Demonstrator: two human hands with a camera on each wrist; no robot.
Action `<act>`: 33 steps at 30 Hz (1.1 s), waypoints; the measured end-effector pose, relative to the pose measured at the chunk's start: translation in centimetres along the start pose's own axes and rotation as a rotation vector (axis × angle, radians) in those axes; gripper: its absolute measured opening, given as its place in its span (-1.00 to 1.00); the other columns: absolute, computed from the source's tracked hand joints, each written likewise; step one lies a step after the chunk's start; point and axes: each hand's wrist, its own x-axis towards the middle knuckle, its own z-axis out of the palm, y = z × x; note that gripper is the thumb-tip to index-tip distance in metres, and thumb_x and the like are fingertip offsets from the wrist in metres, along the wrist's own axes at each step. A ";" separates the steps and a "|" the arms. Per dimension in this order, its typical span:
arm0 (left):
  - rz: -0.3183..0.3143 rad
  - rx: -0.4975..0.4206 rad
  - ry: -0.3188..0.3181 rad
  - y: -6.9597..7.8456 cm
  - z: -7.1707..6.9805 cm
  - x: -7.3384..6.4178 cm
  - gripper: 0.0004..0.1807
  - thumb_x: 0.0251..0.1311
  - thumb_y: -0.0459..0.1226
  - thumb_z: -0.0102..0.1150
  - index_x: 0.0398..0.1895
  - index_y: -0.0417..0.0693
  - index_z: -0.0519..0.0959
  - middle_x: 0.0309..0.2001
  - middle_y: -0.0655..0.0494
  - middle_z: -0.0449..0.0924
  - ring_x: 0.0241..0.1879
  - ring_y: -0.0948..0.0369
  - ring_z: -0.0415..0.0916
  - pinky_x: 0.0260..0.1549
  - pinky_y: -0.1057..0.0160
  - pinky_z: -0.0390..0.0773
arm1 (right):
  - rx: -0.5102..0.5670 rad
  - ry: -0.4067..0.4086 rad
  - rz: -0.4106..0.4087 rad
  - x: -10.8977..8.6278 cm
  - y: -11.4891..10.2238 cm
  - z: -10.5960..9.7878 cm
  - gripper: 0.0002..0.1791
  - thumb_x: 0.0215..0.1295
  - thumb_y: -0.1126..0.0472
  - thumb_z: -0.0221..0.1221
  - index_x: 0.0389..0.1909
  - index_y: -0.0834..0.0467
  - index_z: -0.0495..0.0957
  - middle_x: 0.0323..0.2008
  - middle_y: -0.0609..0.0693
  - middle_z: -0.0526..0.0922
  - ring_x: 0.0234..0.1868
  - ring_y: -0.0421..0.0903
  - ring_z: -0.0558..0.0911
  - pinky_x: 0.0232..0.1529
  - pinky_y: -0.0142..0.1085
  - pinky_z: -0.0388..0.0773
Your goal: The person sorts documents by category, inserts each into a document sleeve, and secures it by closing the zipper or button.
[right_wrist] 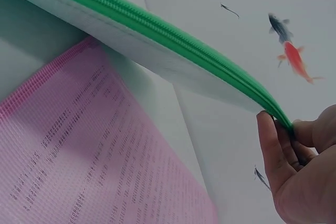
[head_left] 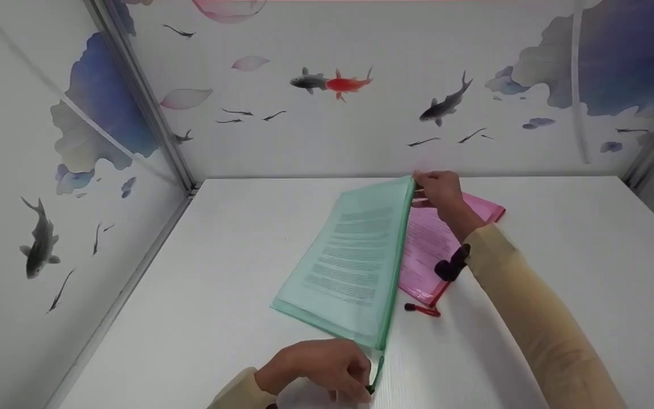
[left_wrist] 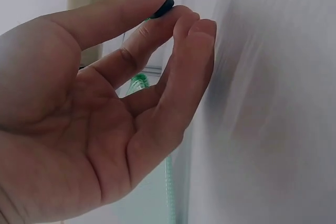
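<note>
A green zippered document pouch point(head_left: 355, 250) with printed sheets inside is tilted up along its zip edge. My right hand point(head_left: 440, 193) pinches its far top corner between thumb and fingers; the right wrist view shows the green zip point(right_wrist: 173, 40) running to that corner. At the near end, my left hand point(head_left: 332, 366) pinches the dark tip of the green zip-pull cord point(head_left: 380, 369). In the left wrist view that dark tip point(left_wrist: 164, 7) sits between thumb and index finger. Partly under the green pouch and my right arm lies a pink zippered pouch point(head_left: 429, 250) with printed paper.
The pink pouch's red pull cord point(head_left: 426, 310) lies on the white table point(head_left: 208, 272). White panels painted with fish and leaves stand behind point(head_left: 349, 130) and at the left, joined by a metal post point(head_left: 145, 96).
</note>
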 end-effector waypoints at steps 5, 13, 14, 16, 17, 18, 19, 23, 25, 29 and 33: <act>-0.032 0.105 0.194 0.7 -0.4 0.2 -0.88 0.28 -0.19 0.30 -0.32 -0.05 0.68 -0.46 0.26 0.65 -0.56 0.38 0.44 -0.55 0.47 0.44 | 0.010 0.008 -0.043 -0.1 0.2 0.5 -0.45 0.55 -0.08 -0.04 0.32 0.23 0.42 0.15 0.18 0.57 0.03 -0.01 0.71 -0.07 -0.31 0.73; -0.011 0.320 0.579 1.3 -0.4 1.7 -0.84 0.27 -0.19 0.30 -0.28 -0.11 0.68 -0.31 0.13 0.66 -0.32 0.34 0.45 -0.34 0.41 0.46 | 0.043 -0.007 -0.089 -0.1 1.3 2.4 -0.49 0.56 -0.08 -0.04 0.29 0.17 0.41 0.19 0.15 0.54 0.15 0.04 0.64 0.16 -0.13 0.65; -0.017 0.352 0.610 1.2 -0.4 1.9 -0.84 0.27 -0.19 0.31 -0.28 -0.11 0.68 -0.31 0.12 0.64 -0.29 0.32 0.44 -0.34 0.40 0.44 | 0.042 -0.017 -0.093 -0.1 1.5 2.6 -0.50 0.55 -0.07 -0.02 0.30 0.17 0.40 0.21 0.14 0.53 0.17 0.05 0.63 0.18 -0.10 0.64; -0.044 0.403 0.656 1.1 -0.4 2.1 -0.84 0.27 -0.18 0.30 -0.30 -0.09 0.68 -0.33 0.11 0.58 -0.27 0.28 0.40 -0.36 0.37 0.38 | 0.042 -0.047 -0.101 -0.2 1.8 3.0 -0.50 0.55 -0.02 0.02 0.34 0.16 0.37 0.23 0.15 0.52 0.20 0.08 0.62 0.20 -0.05 0.62; -0.059 0.418 0.671 1.0 -0.4 2.2 -0.84 0.28 -0.18 0.30 -0.30 -0.10 0.68 -0.34 0.10 0.55 -0.28 0.27 0.38 -0.38 0.36 0.35 | 0.041 -0.064 -0.105 -0.3 1.9 3.2 -0.50 0.54 0.00 0.04 0.37 0.14 0.36 0.24 0.15 0.52 0.21 0.09 0.61 0.21 -0.04 0.62; -0.074 0.426 0.679 0.9 -0.5 2.3 -0.84 0.28 -0.19 0.29 -0.31 -0.11 0.67 -0.34 0.09 0.52 -0.28 0.26 0.36 -0.39 0.35 0.32 | 0.040 -0.085 -0.108 -0.4 2.1 3.4 -0.49 0.53 0.03 0.05 0.40 0.12 0.33 0.26 0.15 0.51 0.22 0.10 0.61 0.21 -0.02 0.61; -0.088 0.429 0.683 0.9 -0.6 2.3 -0.84 0.29 -0.20 0.28 -0.30 -0.12 0.66 -0.34 0.08 0.50 -0.29 0.25 0.34 -0.40 0.34 0.31 | 0.032 -0.107 -0.113 -0.5 2.2 3.7 -0.46 0.53 0.05 0.05 0.45 0.10 0.29 0.28 0.16 0.49 0.24 0.11 0.60 0.21 -0.01 0.61; -0.122 0.418 0.677 0.7 -0.9 2.4 -0.83 0.32 -0.22 0.24 -0.26 -0.19 0.64 -0.32 0.06 0.46 -0.30 0.24 0.30 -0.37 0.33 0.35 | -0.001 -0.190 -0.119 -0.9 2.8 4.8 -0.33 0.54 0.13 0.01 0.59 -0.02 0.04 0.38 0.20 0.39 0.30 0.14 0.54 0.25 0.03 0.57; -0.124 0.407 0.677 0.7 -1.0 2.4 -0.83 0.33 -0.24 0.22 -0.24 -0.20 0.63 -0.32 0.05 0.45 -0.30 0.24 0.28 -0.34 0.34 0.36 | -0.027 -0.215 -0.118 -1.1 3.3 5.5 -0.27 0.53 0.17 -0.01 0.61 -0.07 -0.06 0.41 0.22 0.35 0.31 0.15 0.52 0.26 0.04 0.55; -0.127 0.400 0.691 0.4 -1.3 2.5 -0.85 0.34 -0.27 0.21 -0.26 -0.21 0.62 -0.33 0.04 0.43 -0.30 0.23 0.26 -0.34 0.34 0.35 | -0.081 -0.261 -0.103 -1.7 4.4 6.9 -0.22 0.50 0.23 -0.02 0.62 -0.13 -0.13 0.44 0.22 0.31 0.30 0.13 0.50 0.28 0.05 0.52; -0.144 0.430 0.711 0.1 -1.7 2.5 -0.85 0.34 -0.29 0.19 -0.29 -0.23 0.60 -0.35 0.01 0.42 -0.31 0.21 0.24 -0.38 0.32 0.33 | -0.122 -0.298 -0.087 -2.5 5.5 8.2 -0.21 0.47 0.30 -0.03 0.61 -0.14 -0.10 0.44 0.20 0.32 0.28 0.11 0.50 0.28 0.04 0.52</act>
